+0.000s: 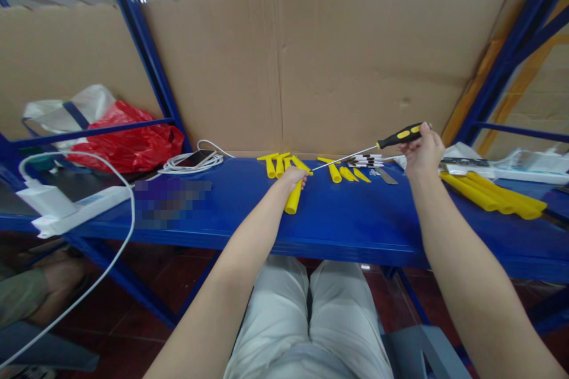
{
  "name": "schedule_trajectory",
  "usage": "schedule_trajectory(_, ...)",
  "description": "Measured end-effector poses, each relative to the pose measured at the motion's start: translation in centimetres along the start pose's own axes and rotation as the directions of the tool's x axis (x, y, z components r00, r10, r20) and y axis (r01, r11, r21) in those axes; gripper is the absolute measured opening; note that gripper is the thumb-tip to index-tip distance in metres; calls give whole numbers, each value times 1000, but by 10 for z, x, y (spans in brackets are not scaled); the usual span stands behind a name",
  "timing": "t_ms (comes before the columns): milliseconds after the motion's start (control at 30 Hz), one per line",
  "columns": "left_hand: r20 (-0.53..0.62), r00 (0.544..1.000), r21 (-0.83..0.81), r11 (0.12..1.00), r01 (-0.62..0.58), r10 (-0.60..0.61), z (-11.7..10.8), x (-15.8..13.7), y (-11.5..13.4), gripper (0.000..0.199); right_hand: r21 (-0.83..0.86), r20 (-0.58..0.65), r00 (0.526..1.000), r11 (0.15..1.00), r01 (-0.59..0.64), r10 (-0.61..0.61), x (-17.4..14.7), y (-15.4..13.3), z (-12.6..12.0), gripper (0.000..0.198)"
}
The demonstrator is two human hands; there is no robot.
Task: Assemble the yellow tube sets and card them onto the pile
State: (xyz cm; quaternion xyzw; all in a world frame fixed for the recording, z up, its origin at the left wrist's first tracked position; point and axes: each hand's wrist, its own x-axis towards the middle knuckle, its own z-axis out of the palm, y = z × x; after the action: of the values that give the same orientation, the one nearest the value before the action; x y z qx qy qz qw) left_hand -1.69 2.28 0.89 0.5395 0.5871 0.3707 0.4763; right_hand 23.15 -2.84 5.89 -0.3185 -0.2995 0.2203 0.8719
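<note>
My left hand [297, 176] is wrapped round a yellow plastic tube [292, 202] with a crosspiece at its far end, low over the blue table. In my right hand [424, 151], raised to the right, is a long screwdriver [400, 135] with a black and yellow handle. Its thin shaft slants down to the left, and the tip reaches the crosspiece beside my left fingers. Whether the tip sits on a screw is too small to tell. Similar yellow T-shaped pieces [270, 167] lie behind my left hand, and another T-shaped piece [334, 172] lies right of it.
Flat yellow pieces [348, 174], white-and-dark sticks [365, 160] and a metal blade [386, 176] lie on the blue table [347, 225]. Yellow tubes [493, 195] are at right. At left are a power strip [84, 210], coiled cable [191, 163] and red bag [133, 136]. Cardboard [333, 71] stands behind.
</note>
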Motion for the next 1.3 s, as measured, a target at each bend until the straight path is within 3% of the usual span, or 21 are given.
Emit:
schedule_trajectory(333, 27, 1000, 7, 1000, -7, 6, 0, 4, -2, 11, -96, 5, 999, 994, -45, 46, -1, 4, 0, 36)
schedule_trajectory(533, 35, 999, 2, 1000, 3, -3, 0, 3, -1, 9, -263, 90, 971, 945, -193, 224, 1, 8, -5, 24)
schedule_trajectory(633, 16, 1000, 11, 1000, 5, -5, 1, 2, -1, 8, -450, 156, 892, 835, -318, 424, 0, 10, -8, 14)
schedule_trajectory(733, -4, 1000, 15, 1000, 1, -1, 1, 2, -1, 8, -646, 146, 779, 656, -392, 610, -2, 14, -9, 14)
schedule_trajectory(967, 4, 1000, 23, 1000, -4, 4, 0, -1, 0, 12, -883, 75, 591, 329, -335, 803, -5, 30, -13, 24)
schedule_trajectory(1167, 17, 1000, 19, 1000, 3, -4, 2, -2, 0, 12, -957, -1, 502, 145, -250, 865, -5, 43, -20, 30)
schedule_trajectory(1300, 19, 1000, 20, 1000, 6, -6, 3, -2, 1, 10, -981, 33, 462, 117, -154, 886, -3, 49, -27, 33)
